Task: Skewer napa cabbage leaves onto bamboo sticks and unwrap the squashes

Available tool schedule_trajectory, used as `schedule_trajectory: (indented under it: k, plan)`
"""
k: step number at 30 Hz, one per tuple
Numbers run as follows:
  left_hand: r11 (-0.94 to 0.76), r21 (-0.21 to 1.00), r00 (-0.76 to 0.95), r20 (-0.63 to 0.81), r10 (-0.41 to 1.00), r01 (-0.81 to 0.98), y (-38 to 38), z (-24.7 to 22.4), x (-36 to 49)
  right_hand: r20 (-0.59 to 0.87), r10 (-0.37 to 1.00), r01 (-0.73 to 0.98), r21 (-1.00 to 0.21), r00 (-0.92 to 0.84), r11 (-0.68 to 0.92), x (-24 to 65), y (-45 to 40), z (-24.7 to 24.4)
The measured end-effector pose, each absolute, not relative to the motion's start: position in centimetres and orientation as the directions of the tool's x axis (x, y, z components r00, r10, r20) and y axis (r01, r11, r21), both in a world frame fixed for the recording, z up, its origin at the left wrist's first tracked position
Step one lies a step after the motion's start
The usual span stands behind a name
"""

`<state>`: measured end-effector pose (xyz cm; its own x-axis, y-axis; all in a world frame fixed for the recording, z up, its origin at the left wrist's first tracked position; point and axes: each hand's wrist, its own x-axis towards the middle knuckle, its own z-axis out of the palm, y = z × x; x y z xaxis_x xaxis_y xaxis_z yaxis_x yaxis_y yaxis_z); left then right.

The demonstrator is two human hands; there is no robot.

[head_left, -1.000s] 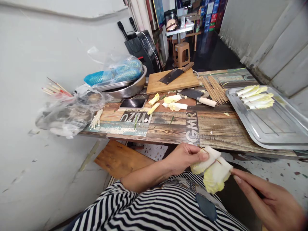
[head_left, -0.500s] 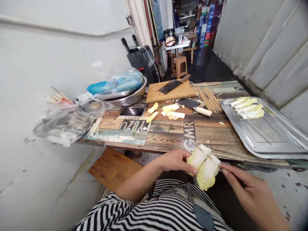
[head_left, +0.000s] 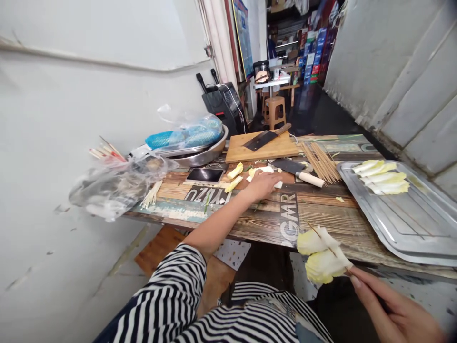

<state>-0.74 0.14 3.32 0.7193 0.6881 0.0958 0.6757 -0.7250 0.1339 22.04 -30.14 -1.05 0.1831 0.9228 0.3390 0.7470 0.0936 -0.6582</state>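
My right hand (head_left: 385, 300) pinches the lower end of a thin wooden skewer (head_left: 314, 230) between thumb and fingers. Two pieces of pale yellow-white cabbage leaf (head_left: 326, 264) are threaded on it, held in front of the table edge. My left hand (head_left: 263, 186) reaches across the table and lies over loose cabbage pieces (head_left: 262, 170), its fingers stretched out and partly hiding them. Two narrow yellow cabbage pieces (head_left: 234, 183) lie just left of that hand. On the metal tray (head_left: 403, 238) at the right, several cabbage leaves (head_left: 383, 177) lie in a row.
A cleaver with a pale handle (head_left: 310, 178) lies beside a bundle of bare skewers (head_left: 321, 162). Behind, another cleaver (head_left: 264, 139) rests on a cutting board (head_left: 235, 148). A phone (head_left: 205, 175), enoki mushrooms (head_left: 152, 194), plastic bags (head_left: 107, 188) and a metal bowl (head_left: 214, 152) are leftward.
My left hand has let go of the skewered cabbage and moved forward to the loose pieces on the table. My right hand keeps the skewer, now lower and further right in view.
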Motion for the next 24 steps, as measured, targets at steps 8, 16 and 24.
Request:
schedule_trajectory:
  k: [8, 16, 24]
  plan:
    - [-0.484, 0.682, 0.569, 0.121, 0.813, 0.547, -2.5, 4.4, 0.0, 0.327, 0.916, 0.746, -0.664, 0.231, 0.049, 22.4, -30.7, -1.0]
    - [0.545, 0.82, 0.716, -0.274, 0.642, -0.175, -13.3, 3.4, -0.3, 0.31, 0.938, 0.748, -0.657, 0.154, 0.094, 22.7, -31.2, -0.7]
    - [0.694, 0.692, 0.775, -0.321, 0.545, -0.201, -13.4, 3.5, -1.2, 0.283, 0.947, 0.732, -0.677, 0.154, 0.083, 22.9, -31.9, -0.9]
